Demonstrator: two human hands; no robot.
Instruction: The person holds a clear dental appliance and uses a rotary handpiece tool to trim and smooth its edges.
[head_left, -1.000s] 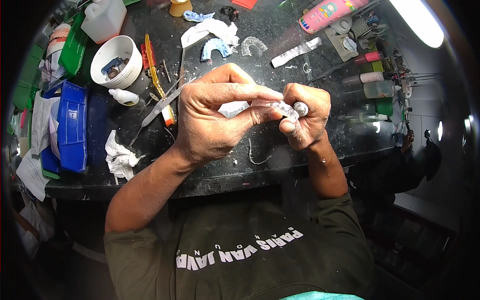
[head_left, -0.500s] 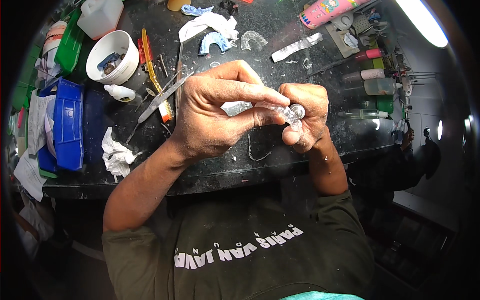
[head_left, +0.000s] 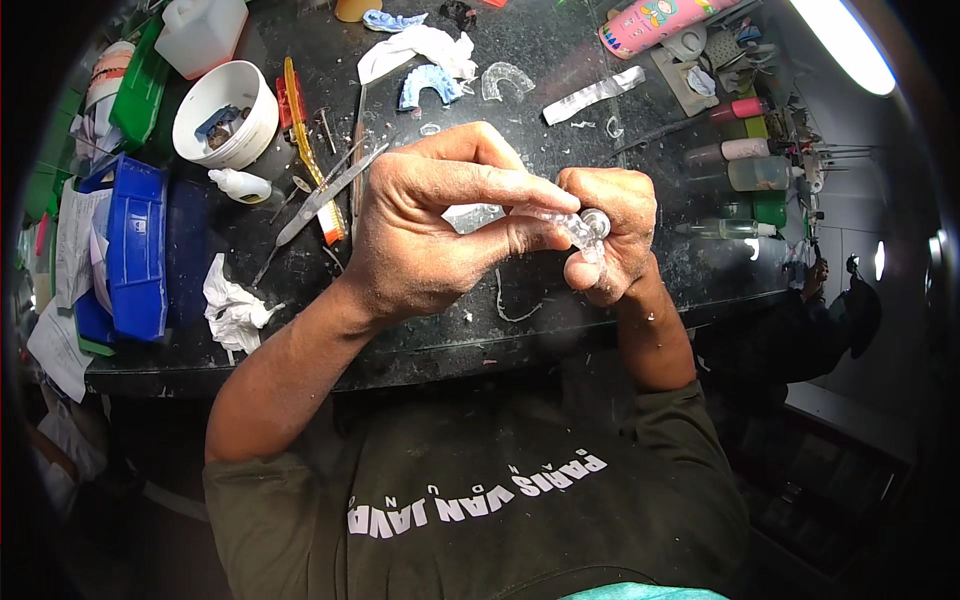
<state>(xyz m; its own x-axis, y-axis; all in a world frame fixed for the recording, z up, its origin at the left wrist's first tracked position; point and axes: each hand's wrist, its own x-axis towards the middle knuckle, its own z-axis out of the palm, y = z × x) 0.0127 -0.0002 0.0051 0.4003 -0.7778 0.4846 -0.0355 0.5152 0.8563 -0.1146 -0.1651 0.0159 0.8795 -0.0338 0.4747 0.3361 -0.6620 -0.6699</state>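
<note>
A clear plastic dental aligner [head_left: 577,232] is pinched between the thumb and fingers of my left hand [head_left: 440,210]. My right hand [head_left: 625,215] is closed beside it, around a tool with a round metal end [head_left: 595,222] that looks like a rotary handpiece. That end meets the aligner, and the rest of the tool is hidden in my fist. Fine pale dust coats my fingers. Through the gap in my left hand shows a clear, whitish piece [head_left: 470,216]; whether it is part of the aligner I cannot tell.
Beyond my hands lie a blue dental impression [head_left: 428,87], another clear aligner [head_left: 507,82], crumpled tissue [head_left: 430,48] and a white strip [head_left: 593,94]. Tweezers and a knife [head_left: 325,200] lie left, near a white tub [head_left: 226,115] and blue bin [head_left: 137,250]. Bottles [head_left: 757,173] stand right.
Both hands keep nearly the same place and grip. The round metal end and the aligner have shifted very slightly; nothing is let go.
</note>
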